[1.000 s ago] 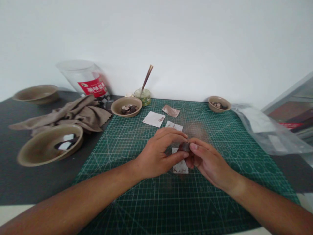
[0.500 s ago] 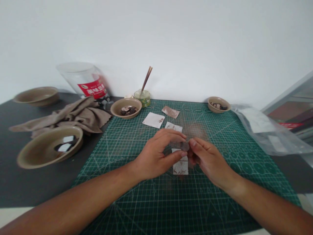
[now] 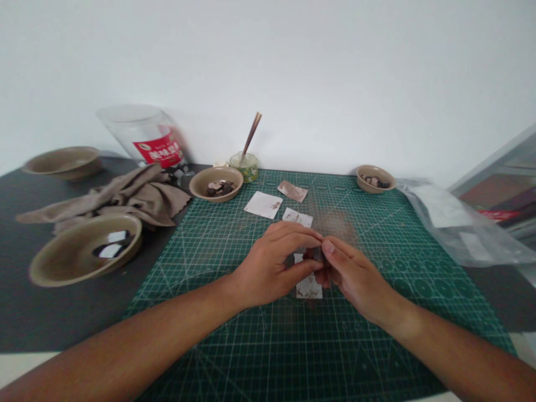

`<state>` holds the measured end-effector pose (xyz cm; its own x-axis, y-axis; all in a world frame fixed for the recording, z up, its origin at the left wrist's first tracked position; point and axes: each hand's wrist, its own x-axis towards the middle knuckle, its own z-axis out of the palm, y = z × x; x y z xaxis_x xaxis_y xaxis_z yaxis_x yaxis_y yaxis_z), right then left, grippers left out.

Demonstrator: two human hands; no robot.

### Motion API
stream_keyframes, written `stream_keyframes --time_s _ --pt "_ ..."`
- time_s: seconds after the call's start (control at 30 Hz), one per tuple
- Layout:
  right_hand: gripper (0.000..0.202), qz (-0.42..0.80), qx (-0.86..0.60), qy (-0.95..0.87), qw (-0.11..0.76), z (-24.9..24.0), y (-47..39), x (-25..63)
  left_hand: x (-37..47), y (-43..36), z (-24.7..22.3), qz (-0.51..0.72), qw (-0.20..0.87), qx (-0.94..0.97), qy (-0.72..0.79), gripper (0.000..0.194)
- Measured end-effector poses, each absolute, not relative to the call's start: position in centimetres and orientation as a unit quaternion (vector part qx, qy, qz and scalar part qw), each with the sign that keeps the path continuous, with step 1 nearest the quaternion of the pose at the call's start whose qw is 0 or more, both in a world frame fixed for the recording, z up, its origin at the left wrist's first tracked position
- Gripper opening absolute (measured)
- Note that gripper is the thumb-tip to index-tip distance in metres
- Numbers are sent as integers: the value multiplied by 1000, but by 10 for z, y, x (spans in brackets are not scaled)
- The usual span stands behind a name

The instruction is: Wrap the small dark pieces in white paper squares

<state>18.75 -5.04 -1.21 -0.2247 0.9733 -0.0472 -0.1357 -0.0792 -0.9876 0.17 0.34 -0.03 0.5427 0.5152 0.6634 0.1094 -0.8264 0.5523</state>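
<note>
Label on the clear plastic jar, left of the green cutting mat, is red and reads 美味, the remaining characters blurred. Over the mat's middle, the left hand and right hand have their fingertips closed together on one small dark piece, above a smudged white sheet. Open grid runs to the mat's near edge.
</note>
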Motion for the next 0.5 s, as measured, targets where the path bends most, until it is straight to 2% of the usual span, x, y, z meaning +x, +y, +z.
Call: stream_keyframes --time_s 0.5 --pt "23 666 -336 -476 466 -10 -55 190 0 4 0 452 229 843 179 22"
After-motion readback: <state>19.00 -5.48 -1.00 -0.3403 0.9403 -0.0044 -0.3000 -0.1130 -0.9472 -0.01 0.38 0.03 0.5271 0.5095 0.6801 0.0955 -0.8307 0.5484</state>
